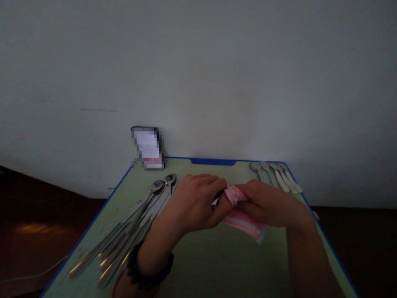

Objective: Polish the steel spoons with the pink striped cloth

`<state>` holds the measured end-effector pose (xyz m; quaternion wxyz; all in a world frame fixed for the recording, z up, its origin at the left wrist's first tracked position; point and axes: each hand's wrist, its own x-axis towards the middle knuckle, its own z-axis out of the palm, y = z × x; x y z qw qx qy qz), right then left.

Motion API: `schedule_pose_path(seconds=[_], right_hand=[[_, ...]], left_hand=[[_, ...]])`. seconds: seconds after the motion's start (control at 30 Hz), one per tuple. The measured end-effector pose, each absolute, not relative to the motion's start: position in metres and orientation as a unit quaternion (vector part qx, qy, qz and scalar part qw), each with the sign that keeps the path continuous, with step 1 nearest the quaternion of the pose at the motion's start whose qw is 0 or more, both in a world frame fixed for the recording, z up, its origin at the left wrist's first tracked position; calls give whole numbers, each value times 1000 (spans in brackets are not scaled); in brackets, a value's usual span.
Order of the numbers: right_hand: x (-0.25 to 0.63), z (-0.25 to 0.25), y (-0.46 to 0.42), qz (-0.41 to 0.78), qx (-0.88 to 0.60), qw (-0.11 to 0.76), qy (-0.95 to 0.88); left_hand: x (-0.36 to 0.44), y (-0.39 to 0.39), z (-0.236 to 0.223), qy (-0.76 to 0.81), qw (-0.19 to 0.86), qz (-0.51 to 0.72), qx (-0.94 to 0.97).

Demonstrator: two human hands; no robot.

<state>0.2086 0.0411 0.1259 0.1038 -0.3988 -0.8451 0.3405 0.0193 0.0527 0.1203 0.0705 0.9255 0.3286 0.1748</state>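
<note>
The cloth (248, 225) is hanging with its loose end pointing down and rightward, toward the person's right forearm; its long axis is slanting across the space above the tabletop (223, 265). That pale green surface is showing a blue edge. Left of the cloth, a pile of cutlery (133, 227) is lying with its handles pointing toward the person. Beyond it to the right, spoons (281, 181) are lying side by side. Beyond it to the left, a phone (148, 147) is leaning against a grey wall (198, 82). The room is looking dim. The cloth is bunching between both hands: the right hand (263, 203) is pinching it in its fingers, while the left hand (198, 203) is keeping its fingers pressed around a mostly hidden metal piece (215, 203), fingertips touching the cloth.
</note>
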Motion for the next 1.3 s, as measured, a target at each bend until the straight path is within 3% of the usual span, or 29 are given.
schedule_pose_path(seconds=[0.2, 0.6, 0.8, 0.97, 1.13, 1.3], right_hand=[[210, 114, 51, 371, -373, 136, -840], [244, 133, 37, 428, -390, 107, -808], [243, 138, 31, 387, -451, 111, -797], [220, 130, 39, 374, -400, 125, -827], [206, 110, 52, 467, -318, 163, -809], [211, 102, 58, 490, -350, 141, -786]], left_hand=[[5, 65, 113, 312, 62, 196, 927], [-23, 62, 132, 309, 54, 279, 907], [-16, 57, 129, 304, 71, 298, 902], [1, 55, 121, 274, 65, 294, 913], [10, 60, 113, 219, 36, 311, 924], [-6, 68, 113, 228, -10, 345, 910]])
